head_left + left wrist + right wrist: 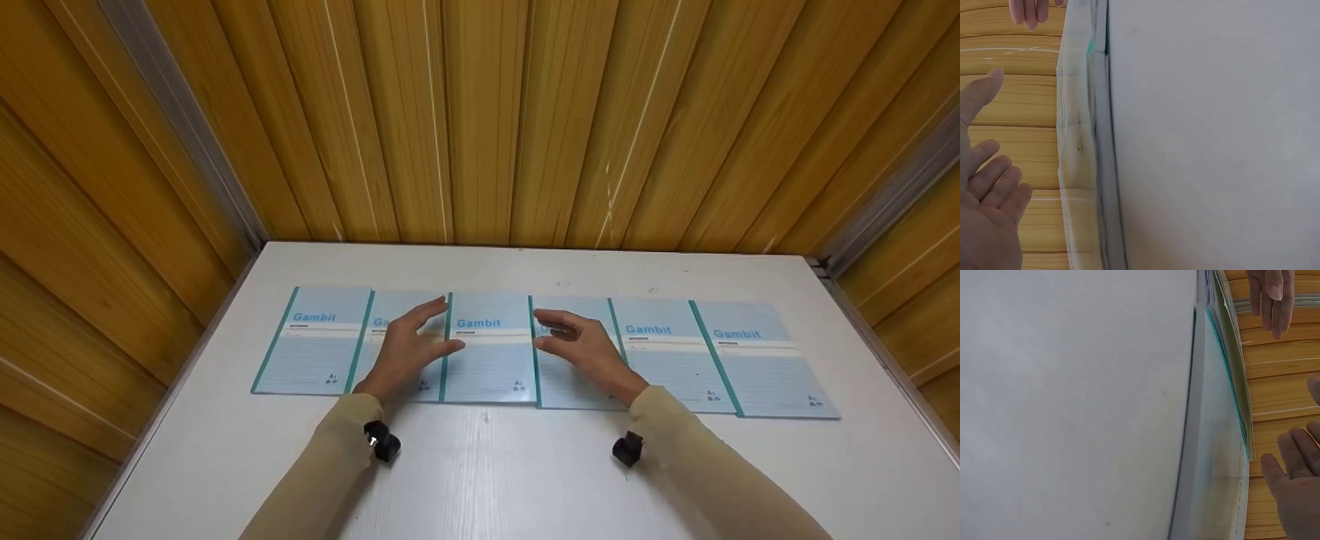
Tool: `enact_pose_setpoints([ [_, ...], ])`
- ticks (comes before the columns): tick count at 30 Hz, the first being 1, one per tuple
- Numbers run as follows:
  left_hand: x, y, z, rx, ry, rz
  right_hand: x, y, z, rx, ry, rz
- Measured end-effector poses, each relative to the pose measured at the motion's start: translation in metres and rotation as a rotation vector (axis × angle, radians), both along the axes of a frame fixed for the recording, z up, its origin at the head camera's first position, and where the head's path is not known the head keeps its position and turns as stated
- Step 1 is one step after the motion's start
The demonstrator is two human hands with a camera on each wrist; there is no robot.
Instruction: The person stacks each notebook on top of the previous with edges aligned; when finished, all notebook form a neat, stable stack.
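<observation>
Middle notebook (489, 349) — between left hand (405, 352) | right hand (589, 351) — both open-fingered

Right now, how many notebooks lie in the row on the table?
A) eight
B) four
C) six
C: six pale-blue notebooks lie edge to edge on the table, with the left hand and right hand open over the middle ones.

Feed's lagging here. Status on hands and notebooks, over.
Left hand open, right hand open, both above the row of notebooks. Six lie overlapped on the white table. Nothing blocking.
</observation>
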State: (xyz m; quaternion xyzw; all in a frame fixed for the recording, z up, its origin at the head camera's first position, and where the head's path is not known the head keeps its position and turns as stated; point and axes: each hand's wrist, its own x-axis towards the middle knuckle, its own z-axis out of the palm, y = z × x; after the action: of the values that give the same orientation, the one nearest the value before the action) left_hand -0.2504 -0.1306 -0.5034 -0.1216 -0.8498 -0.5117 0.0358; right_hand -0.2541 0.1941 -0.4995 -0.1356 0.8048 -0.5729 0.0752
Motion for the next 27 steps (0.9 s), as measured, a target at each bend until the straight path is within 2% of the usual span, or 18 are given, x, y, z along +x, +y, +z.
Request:
enact_pose_setpoints([
  [5,0.001,0.0,-0.005,-0.043,0.02,-0.03,0.001,-0.005,-0.003,0.025,-0.004,0.034],
  [12,0.001,0.0,-0.009,-0.116,0.028,-0.057,0.003,-0.009,-0.005,0.144,0.019,0.056],
  [23,0.005,0.001,-0.011,-0.135,-0.077,-0.088,0.004,-0.013,-0.009,0.286,0.05,0.067],
  [27,0.005,0.001,-0.011,-0.141,-0.089,-0.088,0.003,-0.014,-0.009,0.328,0.06,0.086],
])
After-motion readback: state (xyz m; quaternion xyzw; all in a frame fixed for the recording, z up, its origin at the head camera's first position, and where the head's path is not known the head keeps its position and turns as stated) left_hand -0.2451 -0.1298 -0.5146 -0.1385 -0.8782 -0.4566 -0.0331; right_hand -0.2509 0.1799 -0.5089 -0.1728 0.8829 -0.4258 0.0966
